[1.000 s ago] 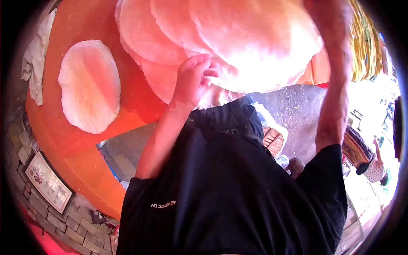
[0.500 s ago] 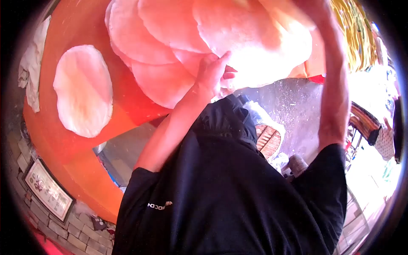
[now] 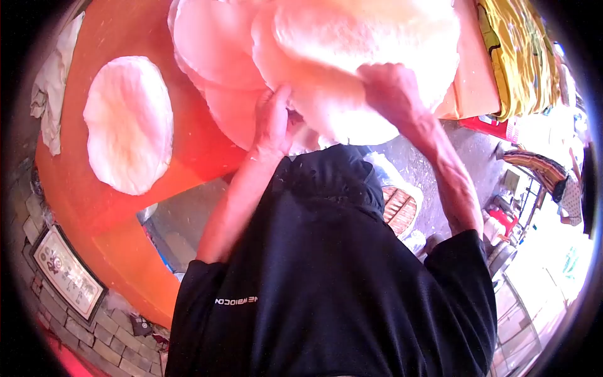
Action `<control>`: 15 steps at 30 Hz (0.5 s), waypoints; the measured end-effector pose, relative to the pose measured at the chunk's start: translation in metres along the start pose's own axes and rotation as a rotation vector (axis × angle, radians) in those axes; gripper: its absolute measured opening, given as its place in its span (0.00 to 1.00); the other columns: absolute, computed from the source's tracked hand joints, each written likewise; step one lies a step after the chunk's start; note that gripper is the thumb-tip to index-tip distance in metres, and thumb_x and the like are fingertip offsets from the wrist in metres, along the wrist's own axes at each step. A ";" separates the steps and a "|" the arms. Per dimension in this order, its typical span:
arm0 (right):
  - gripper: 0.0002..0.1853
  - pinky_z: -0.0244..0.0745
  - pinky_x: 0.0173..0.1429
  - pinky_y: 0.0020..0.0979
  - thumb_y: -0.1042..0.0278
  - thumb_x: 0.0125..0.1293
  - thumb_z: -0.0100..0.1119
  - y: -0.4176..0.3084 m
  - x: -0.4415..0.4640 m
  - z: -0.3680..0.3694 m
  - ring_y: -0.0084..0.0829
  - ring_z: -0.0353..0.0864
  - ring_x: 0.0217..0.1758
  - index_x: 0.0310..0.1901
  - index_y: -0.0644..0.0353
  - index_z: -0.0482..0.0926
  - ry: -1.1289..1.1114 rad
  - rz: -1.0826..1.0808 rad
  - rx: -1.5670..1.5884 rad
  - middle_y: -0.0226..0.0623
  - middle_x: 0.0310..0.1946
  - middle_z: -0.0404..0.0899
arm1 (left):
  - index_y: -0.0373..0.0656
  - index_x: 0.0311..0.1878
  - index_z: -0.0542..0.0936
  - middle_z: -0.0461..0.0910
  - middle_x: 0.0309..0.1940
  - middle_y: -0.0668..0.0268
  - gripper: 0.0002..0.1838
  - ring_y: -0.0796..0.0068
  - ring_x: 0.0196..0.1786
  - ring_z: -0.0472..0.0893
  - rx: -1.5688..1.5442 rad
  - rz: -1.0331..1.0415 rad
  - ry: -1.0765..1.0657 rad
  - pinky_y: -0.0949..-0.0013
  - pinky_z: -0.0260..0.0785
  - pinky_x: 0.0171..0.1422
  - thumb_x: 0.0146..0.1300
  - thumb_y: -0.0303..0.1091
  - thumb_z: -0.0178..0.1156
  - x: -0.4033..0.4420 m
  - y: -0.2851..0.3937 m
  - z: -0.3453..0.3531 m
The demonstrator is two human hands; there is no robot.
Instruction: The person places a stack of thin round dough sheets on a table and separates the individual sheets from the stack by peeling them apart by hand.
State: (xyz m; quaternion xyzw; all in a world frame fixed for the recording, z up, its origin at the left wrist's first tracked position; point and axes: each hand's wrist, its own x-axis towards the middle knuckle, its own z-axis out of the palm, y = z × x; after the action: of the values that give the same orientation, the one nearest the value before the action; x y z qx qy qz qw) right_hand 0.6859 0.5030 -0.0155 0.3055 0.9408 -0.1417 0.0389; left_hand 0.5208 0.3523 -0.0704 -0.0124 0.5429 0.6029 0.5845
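- Head view: we see a stack of pale overlapping sheets (image 3: 320,53) on the orange tabletop (image 3: 195,144).
- Left hand (image 3: 273,122): at the stack's near edge, fingers partly curled; we cannot tell whether they grip.
- Right hand (image 3: 394,88): over the top sheet (image 3: 377,31), fingers bent inward; grip unclear to us.
- Single oval sheet (image 3: 129,125): apart, left.
- Yellow cloth (image 3: 521,60): right of stack.

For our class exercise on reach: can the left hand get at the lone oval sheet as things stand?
Probably yes: nothing stands up between the left hand and the lone oval sheet, only flat overlapping sheets and orange tabletop, though the hand seems busy at those sheets' edge.
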 end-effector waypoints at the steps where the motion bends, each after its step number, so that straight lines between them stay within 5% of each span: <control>1: 0.06 0.77 0.31 0.39 0.73 0.54 0.53 -0.006 -0.005 0.015 0.41 0.83 0.27 0.30 0.58 0.81 0.001 -0.001 0.015 0.44 0.23 0.81 | 0.41 0.51 0.74 0.80 0.43 0.64 0.16 0.72 0.42 0.81 -0.007 -0.048 0.016 0.65 0.77 0.42 0.69 0.41 0.49 0.000 -0.002 -0.003; 6: 0.05 0.76 0.33 0.40 0.73 0.53 0.52 -0.045 -0.014 -0.008 0.44 0.82 0.31 0.30 0.58 0.79 0.025 0.042 -0.027 0.45 0.26 0.79 | 0.44 0.50 0.74 0.80 0.42 0.68 0.17 0.77 0.41 0.79 -0.137 -0.030 -0.036 0.70 0.74 0.42 0.71 0.45 0.45 -0.016 -0.002 0.005; 7: 0.03 0.76 0.36 0.40 0.73 0.52 0.53 -0.047 -0.017 0.008 0.41 0.80 0.32 0.29 0.57 0.76 0.054 0.010 -0.022 0.39 0.24 0.77 | 0.46 0.50 0.74 0.79 0.41 0.70 0.17 0.79 0.41 0.79 -0.115 -0.049 -0.019 0.71 0.73 0.42 0.72 0.47 0.43 -0.017 0.001 0.007; 9: 0.04 0.75 0.36 0.41 0.74 0.51 0.53 -0.053 -0.021 0.026 0.41 0.80 0.32 0.30 0.57 0.77 0.050 -0.028 0.024 0.40 0.24 0.77 | 0.48 0.54 0.73 0.79 0.43 0.70 0.20 0.77 0.43 0.78 -0.075 -0.104 -0.007 0.71 0.72 0.41 0.73 0.50 0.41 -0.013 -0.008 -0.005; 11: 0.05 0.75 0.36 0.41 0.74 0.51 0.53 -0.057 -0.019 0.027 0.42 0.80 0.32 0.30 0.57 0.77 0.053 -0.021 0.053 0.40 0.24 0.77 | 0.43 0.57 0.70 0.76 0.47 0.64 0.26 0.67 0.48 0.78 -0.035 -0.008 -0.061 0.61 0.77 0.47 0.71 0.55 0.43 -0.011 -0.019 -0.016; 15: 0.02 0.74 0.37 0.42 0.74 0.51 0.53 -0.075 -0.006 0.012 0.44 0.80 0.32 0.28 0.59 0.75 0.051 -0.020 0.106 0.41 0.25 0.77 | 0.42 0.57 0.70 0.78 0.44 0.62 0.27 0.66 0.42 0.81 -0.065 -0.195 -0.183 0.61 0.78 0.41 0.71 0.56 0.40 -0.025 0.001 -0.007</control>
State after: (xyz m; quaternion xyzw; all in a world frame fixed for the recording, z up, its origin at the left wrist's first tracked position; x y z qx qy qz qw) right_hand 0.6467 0.4383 -0.0083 0.3012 0.9357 -0.1839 -0.0025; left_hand 0.5238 0.3308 -0.0559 -0.0291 0.4636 0.5592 0.6867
